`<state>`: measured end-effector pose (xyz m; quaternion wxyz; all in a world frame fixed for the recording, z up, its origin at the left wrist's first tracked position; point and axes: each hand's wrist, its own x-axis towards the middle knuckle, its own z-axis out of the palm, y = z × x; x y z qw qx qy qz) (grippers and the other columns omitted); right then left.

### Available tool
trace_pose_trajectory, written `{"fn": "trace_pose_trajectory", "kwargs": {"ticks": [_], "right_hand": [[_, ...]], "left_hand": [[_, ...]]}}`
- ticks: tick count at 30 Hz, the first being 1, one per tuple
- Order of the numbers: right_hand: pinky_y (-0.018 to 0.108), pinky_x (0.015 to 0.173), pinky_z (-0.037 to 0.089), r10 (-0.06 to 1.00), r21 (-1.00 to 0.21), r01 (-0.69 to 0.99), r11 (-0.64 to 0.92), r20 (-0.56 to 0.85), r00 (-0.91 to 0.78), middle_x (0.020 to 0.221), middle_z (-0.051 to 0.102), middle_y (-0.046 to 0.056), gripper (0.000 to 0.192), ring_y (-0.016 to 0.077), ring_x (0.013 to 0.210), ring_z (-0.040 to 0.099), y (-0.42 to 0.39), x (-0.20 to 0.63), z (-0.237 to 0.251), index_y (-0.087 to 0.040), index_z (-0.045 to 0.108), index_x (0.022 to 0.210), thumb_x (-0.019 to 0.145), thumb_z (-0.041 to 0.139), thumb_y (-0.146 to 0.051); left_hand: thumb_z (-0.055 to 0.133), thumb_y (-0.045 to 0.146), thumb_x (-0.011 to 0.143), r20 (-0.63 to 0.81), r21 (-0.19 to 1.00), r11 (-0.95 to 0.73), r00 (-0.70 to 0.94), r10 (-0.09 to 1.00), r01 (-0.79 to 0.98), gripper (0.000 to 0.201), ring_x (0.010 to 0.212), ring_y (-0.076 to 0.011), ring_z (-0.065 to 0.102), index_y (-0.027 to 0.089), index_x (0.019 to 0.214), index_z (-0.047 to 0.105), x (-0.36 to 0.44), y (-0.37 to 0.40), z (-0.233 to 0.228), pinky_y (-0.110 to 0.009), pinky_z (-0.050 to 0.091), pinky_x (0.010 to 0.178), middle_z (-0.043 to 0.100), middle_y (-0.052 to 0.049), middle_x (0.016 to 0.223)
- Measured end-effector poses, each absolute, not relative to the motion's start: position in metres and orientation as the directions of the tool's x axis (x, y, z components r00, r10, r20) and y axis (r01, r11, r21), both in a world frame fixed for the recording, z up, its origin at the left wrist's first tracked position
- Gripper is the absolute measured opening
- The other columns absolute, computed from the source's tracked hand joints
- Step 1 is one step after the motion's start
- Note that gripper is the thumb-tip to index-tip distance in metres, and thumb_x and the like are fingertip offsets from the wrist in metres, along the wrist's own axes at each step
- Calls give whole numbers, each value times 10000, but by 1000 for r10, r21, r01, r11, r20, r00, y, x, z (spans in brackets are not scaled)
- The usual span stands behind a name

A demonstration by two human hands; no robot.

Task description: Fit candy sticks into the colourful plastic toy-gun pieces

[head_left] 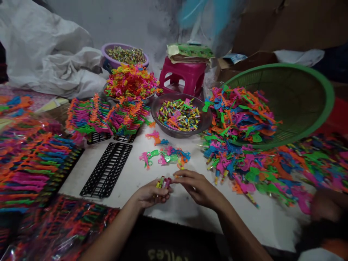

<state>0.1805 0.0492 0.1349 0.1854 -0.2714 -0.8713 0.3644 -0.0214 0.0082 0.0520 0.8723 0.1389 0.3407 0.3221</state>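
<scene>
My left hand [152, 193] is closed round a few small candy tubes [162, 182] with yellow-green and pink wrappers, their ends sticking up past the fingers. Close to those ends, my right hand [197, 186] has its fingers stretched out towards them; whether a fingertip touches a tube is hard to tell. Just beyond both hands lie several plastic toy guns [168, 156] in pink, green, blue and orange. Behind these stands a bowl [181, 134] full of similar tubes, with a few toy pieces on top.
A black slotted rack [106, 170] lies left of my hands, beside racks filled with toy guns [32, 170]. On the right, a green basket [330, 98] leans behind a large toy pile [244, 119]. A pink stool [183, 72] and purple basin [104, 50] stand behind. Another person's arm [328, 206] shows at right.
</scene>
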Motion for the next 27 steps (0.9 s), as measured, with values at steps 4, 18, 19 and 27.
{"fn": "trace_pose_trajectory", "kwargs": {"ticks": [4, 18, 19, 27], "right_hand": [[266, 788, 463, 308, -955, 126, 267, -39, -951, 981, 631, 64, 273, 141, 912, 582, 47, 181, 150, -195, 647, 954, 833, 403, -206], [198, 598, 480, 679, -957, 229, 181, -47, -733, 871, 605, 37, 201, 92, 652, 584, 50, 170, 126, -196, 646, 935, 772, 570, -286], [213, 659, 476, 664, -937, 239, 256, -9, -747, 865, 589, 38, 171, 108, 732, 578, 48, 168, 125, -197, 662, 891, 762, 584, -278], [269, 753, 441, 832, -815, 458, 355, 51, -553, 1021, 551, 64, 303, 138, 837, 537, 81, 164, 101, -203, 582, 1048, 786, 525, -346]], "left_hand": [[682, 432, 621, -485, 414, 801, 639, 597, -433, 442, 624, -157, 616, 124, 931, 612, -19, 3, 53, -239, 477, 506, 649, -69, 746], [722, 240, 610, -498, 414, 722, 526, 690, -555, 310, 655, -120, 597, 140, 883, 613, -18, 3, 56, -230, 489, 594, 618, -25, 706], [724, 258, 609, -504, 415, 717, 515, 694, -560, 327, 684, -133, 604, 144, 893, 609, -16, 2, 56, -253, 492, 622, 628, -34, 739], [742, 158, 548, -512, 551, 647, 399, 761, -527, 230, 493, -60, 519, 103, 721, 601, -7, 2, 62, -131, 362, 415, 566, 4, 577]]}}
